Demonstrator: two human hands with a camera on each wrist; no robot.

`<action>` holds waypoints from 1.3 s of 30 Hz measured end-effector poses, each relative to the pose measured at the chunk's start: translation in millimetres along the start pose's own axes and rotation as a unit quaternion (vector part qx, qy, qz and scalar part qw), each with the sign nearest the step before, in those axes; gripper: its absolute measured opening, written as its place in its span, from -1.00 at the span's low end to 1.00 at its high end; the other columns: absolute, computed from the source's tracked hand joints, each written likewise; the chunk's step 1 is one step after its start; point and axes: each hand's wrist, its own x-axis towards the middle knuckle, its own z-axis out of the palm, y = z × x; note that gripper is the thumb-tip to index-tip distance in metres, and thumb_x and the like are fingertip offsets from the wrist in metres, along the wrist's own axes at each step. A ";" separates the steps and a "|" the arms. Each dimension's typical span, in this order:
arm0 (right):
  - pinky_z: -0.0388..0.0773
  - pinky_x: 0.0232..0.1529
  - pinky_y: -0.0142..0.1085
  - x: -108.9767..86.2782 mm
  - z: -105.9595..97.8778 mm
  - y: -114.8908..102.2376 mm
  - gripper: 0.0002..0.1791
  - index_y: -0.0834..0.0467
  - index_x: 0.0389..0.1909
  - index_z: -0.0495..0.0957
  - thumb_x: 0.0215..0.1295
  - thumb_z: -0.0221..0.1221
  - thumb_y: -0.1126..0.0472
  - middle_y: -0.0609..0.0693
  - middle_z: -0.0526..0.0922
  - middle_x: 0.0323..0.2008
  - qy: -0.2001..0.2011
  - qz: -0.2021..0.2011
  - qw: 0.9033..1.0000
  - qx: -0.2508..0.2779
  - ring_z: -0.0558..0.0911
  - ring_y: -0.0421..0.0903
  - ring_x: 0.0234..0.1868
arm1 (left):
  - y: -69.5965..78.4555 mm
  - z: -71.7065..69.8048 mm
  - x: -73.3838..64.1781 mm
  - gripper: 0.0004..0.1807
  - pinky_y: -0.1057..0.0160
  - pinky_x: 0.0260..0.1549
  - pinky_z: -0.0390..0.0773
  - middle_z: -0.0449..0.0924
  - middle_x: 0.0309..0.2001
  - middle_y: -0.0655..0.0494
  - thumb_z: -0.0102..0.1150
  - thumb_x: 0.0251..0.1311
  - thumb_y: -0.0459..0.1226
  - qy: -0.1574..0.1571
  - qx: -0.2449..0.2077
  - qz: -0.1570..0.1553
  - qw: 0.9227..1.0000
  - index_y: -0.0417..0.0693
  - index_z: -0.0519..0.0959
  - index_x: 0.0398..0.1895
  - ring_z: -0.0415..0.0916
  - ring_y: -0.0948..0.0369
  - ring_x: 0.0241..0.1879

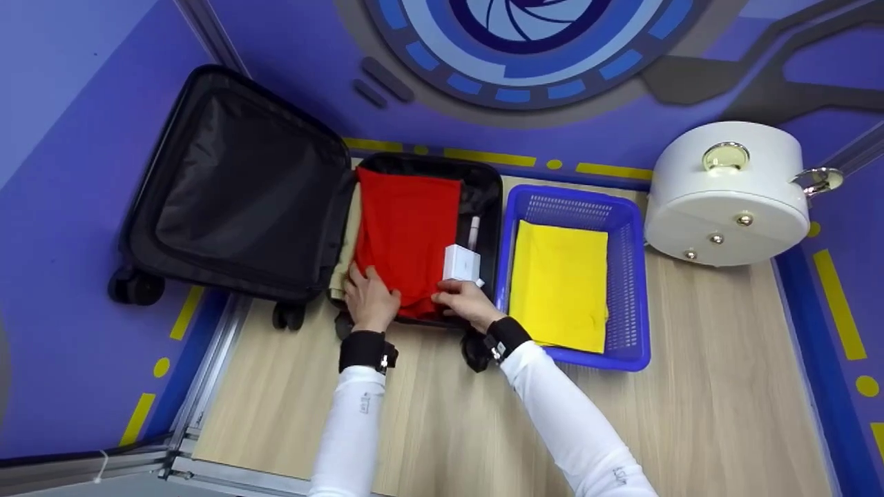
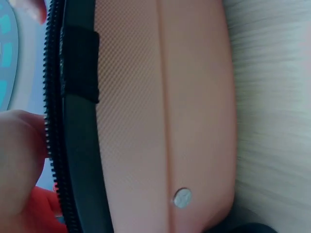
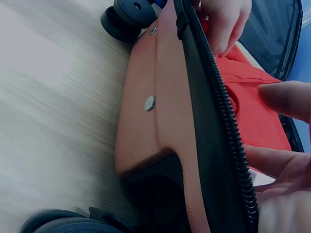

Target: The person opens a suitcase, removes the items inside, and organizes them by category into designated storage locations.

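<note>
A folded red cloth (image 1: 411, 228) lies in the open suitcase (image 1: 496, 186), over a beige cloth (image 1: 351, 238) that shows along the left side. My left hand (image 1: 371, 301) rests on the red cloth's near left corner, its fingers spread. At the near right corner, my right hand (image 1: 471, 302) reaches over the zipper edge, thumb and finger apart against the cloth in the right wrist view. Just beyond its fingers sits a small white box (image 1: 461, 264), with a slim white tube (image 1: 474, 232) behind it. The suitcase's pinkish shell (image 2: 194, 97) fills the left wrist view.
The suitcase lid (image 1: 255, 193) stands tilted back to the left, against the wall. Right of the suitcase is a blue plastic basket (image 1: 639, 297) holding a folded yellow cloth (image 1: 561, 283). A white rounded case (image 1: 725, 207) with gold fittings stands farther right. Black wheels (image 3: 129, 19) stick out from the suitcase.
</note>
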 end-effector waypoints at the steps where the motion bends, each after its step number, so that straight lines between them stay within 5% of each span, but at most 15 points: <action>1: 0.65 0.13 -0.04 -0.4 0.3 0.1 -0.42 0.53 0.35 0.38 0.38 0.20 0.36 0.38 0.57 0.22 0.000 -0.002 1.000 -0.004 0.65 -0.01 0.05 | -0.5 -2.1 1.3 -0.26 -0.26 0.26 0.36 -0.21 0.61 -0.35 0.31 0.30 -0.17 0.001 -0.007 -0.004 1.000 -0.35 0.29 0.43 0.18 -0.41 0.38; 5: 0.68 0.06 -0.09 -1.2 0.7 1.6 -0.47 0.55 0.34 0.39 0.40 0.16 0.42 0.40 0.55 0.22 0.005 -0.008 1.000 -0.012 0.66 -0.04 -0.04 | -4.4 -11.7 6.3 -0.36 -0.22 -0.07 0.59 -0.16 0.54 -0.26 0.31 0.30 -0.18 0.014 -0.035 -0.014 0.999 -0.35 0.34 0.31 0.51 -0.36 0.06; 9: 0.70 -0.04 -0.14 -1.2 -0.1 3.6 -0.55 0.54 0.32 0.42 0.48 0.07 0.43 0.37 0.58 0.18 0.024 -0.015 1.000 0.006 0.64 -0.08 -0.11 | -10.4 -15.3 8.3 -0.46 -0.14 -0.14 0.62 -0.04 0.36 -0.21 0.31 0.30 -0.20 0.006 -0.067 -0.014 0.998 -0.30 0.37 0.21 0.59 -0.28 -0.15; 13: 0.69 -0.07 -0.18 -3.1 -0.9 3.4 -0.59 0.49 0.30 0.48 0.50 0.07 0.43 0.31 0.62 0.15 0.051 -0.036 0.997 0.036 0.64 -0.14 -0.15 | -14.8 -15.0 8.9 -0.54 -0.12 -0.03 0.58 0.04 0.30 -0.25 0.29 0.31 -0.30 -0.013 -0.108 -0.002 0.994 -0.26 0.38 0.19 0.54 -0.30 -0.03; 17: 0.69 -0.06 -0.20 -4.5 -0.9 4.1 -0.59 0.46 0.28 0.52 0.47 0.14 0.42 0.29 0.66 0.13 0.055 -0.061 0.996 0.046 0.67 -0.18 -0.18 | -16.7 -18.4 10.6 -0.59 -0.11 0.10 0.52 0.25 0.30 -0.33 0.24 0.29 -0.41 -0.038 -0.104 0.007 0.994 -0.20 0.44 0.18 0.46 -0.27 0.15; 20: 0.68 -0.07 -0.25 -4.6 -1.1 5.8 -0.57 0.44 0.28 0.52 0.44 0.17 0.43 0.28 0.65 0.13 0.052 -0.078 0.995 0.045 0.67 -0.19 -0.20 | -15.5 -23.8 12.8 -0.60 -0.05 0.09 0.51 0.47 0.24 -0.29 0.18 0.30 -0.38 -0.068 -0.100 0.016 0.993 -0.14 0.51 0.21 0.50 -0.16 0.11; 23: 0.65 -0.06 -0.33 -4.5 -1.7 7.1 -0.53 0.43 0.32 0.49 0.42 0.19 0.44 0.29 0.60 0.20 0.041 -0.096 0.993 0.055 0.65 -0.20 -0.16 | -12.4 -30.4 14.8 -0.58 0.05 0.01 0.49 0.60 0.19 -0.17 0.13 0.31 -0.36 -0.083 -0.144 0.027 0.986 -0.11 0.57 0.24 0.52 -0.04 -0.01; 30: 0.63 0.02 -0.30 -7.0 -4.0 5.0 -0.51 0.43 0.34 0.47 0.43 0.20 0.40 0.24 0.43 0.41 0.031 -0.119 0.983 0.139 0.64 -0.21 -0.05 | -1.1 -42.0 7.4 -0.59 0.20 -0.36 0.34 0.63 0.17 0.00 0.05 0.29 -0.35 -0.037 -0.257 0.062 0.964 -0.01 0.66 0.17 0.36 0.11 -0.42; 36: 0.66 -0.23 -0.24 -2.6 -2.3 -5.6 -0.71 0.30 0.06 0.63 0.39 0.29 0.28 0.02 0.67 -0.05 0.095 -0.063 0.967 0.227 0.65 -0.16 -0.23 | 9.2 -36.7 -3.9 -0.73 0.18 -0.16 0.44 0.73 -0.05 0.04 0.34 0.25 -0.19 0.004 -0.270 0.110 0.957 -0.02 0.72 -0.01 0.51 0.12 -0.22; 39: 0.60 -0.35 -0.26 1.3 -0.7 -9.5 -0.75 0.23 -0.05 0.51 0.36 0.33 0.27 -0.04 0.62 -0.23 0.122 -0.027 0.960 0.250 0.60 -0.19 -0.34 | 11.4 -31.8 -7.2 -0.71 0.19 -0.27 0.44 0.68 -0.27 0.02 0.50 0.16 -0.18 0.015 -0.260 0.119 0.958 -0.02 0.69 -0.08 0.46 0.15 -0.39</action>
